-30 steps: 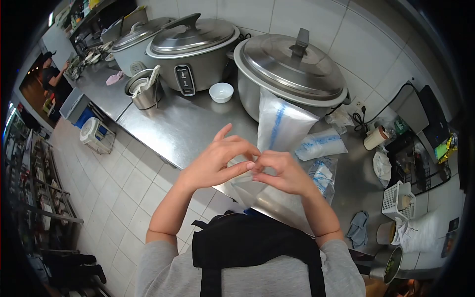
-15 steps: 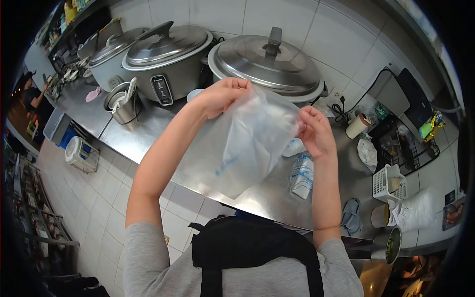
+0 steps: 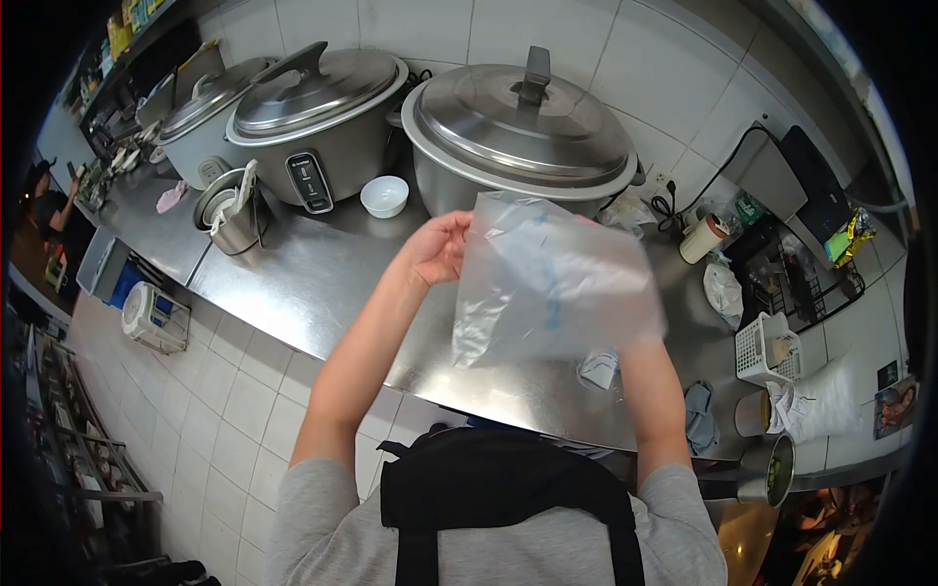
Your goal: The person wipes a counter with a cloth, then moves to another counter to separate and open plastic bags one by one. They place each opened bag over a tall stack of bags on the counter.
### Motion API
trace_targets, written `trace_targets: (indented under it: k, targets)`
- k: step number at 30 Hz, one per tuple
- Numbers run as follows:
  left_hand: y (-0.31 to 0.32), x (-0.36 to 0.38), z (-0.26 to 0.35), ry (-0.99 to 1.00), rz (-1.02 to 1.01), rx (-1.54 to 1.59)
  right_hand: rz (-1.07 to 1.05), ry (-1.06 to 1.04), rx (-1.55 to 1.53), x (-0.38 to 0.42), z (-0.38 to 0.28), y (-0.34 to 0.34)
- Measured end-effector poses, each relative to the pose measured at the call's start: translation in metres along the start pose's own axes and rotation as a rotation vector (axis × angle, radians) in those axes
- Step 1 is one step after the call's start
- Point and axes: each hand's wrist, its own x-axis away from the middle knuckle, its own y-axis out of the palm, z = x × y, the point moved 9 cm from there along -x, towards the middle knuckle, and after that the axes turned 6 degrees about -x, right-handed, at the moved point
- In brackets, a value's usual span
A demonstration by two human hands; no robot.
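A translucent plastic bag (image 3: 557, 283) with faint blue print hangs over the steel counter (image 3: 293, 283), its right part blurred. My left hand (image 3: 439, 250) pinches the bag's upper left edge. My right hand is hidden behind or inside the right part of the bag; only the forearm shows below it. Beneath the bag, near my right forearm, lies a small white and blue packet (image 3: 598, 370), partly covered. A white bowl (image 3: 385, 197) stands on the counter beyond my left hand.
Large cookers (image 3: 518, 127) line the wall. At left stands a metal pot (image 3: 234, 223) with utensils. On the right are a white basket (image 3: 767, 352), a grey cloth (image 3: 700, 418) and a metal pot (image 3: 765, 473). Another person (image 3: 51, 210) stands far left.
The bag has swung right and spread out, now covering my right hand. My left hand has moved lower, uncovering the white bowl. The packet is more covered.
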Motion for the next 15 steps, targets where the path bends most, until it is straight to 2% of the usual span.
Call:
trace_targets:
  k: [1, 2, 4, 6, 8, 10, 15]
  targets:
    - [0.004, 0.001, -0.006, -0.001, -0.003, -0.001, -0.002, -0.044, 0.033, -0.001, 0.003, -0.003]
    - [-0.001, 0.004, -0.009, 0.056, 0.082, 0.052, 0.078, 0.131, -0.007, -0.001, 0.012, -0.017]
    - [-0.004, 0.009, -0.012, 0.156, 0.276, 0.049, 0.03, 0.132, 0.033, 0.0, 0.013, -0.014]
    - [-0.01, 0.009, -0.014, 0.144, 0.204, 0.079, -0.017, 0.134, 0.066, 0.0, 0.014, -0.009]
    - [-0.017, 0.008, -0.017, 0.128, 0.133, 0.108, 0.077, 0.091, 0.335, -0.004, 0.006, -0.013]
    - [-0.016, 0.01, -0.017, 0.187, 0.073, 0.209, 0.083, 0.065, 0.314, -0.001, -0.001, -0.006]
    - [-0.044, 0.018, -0.043, 0.224, 0.237, 0.28, 0.016, 0.01, 0.137, 0.005, -0.01, 0.018]
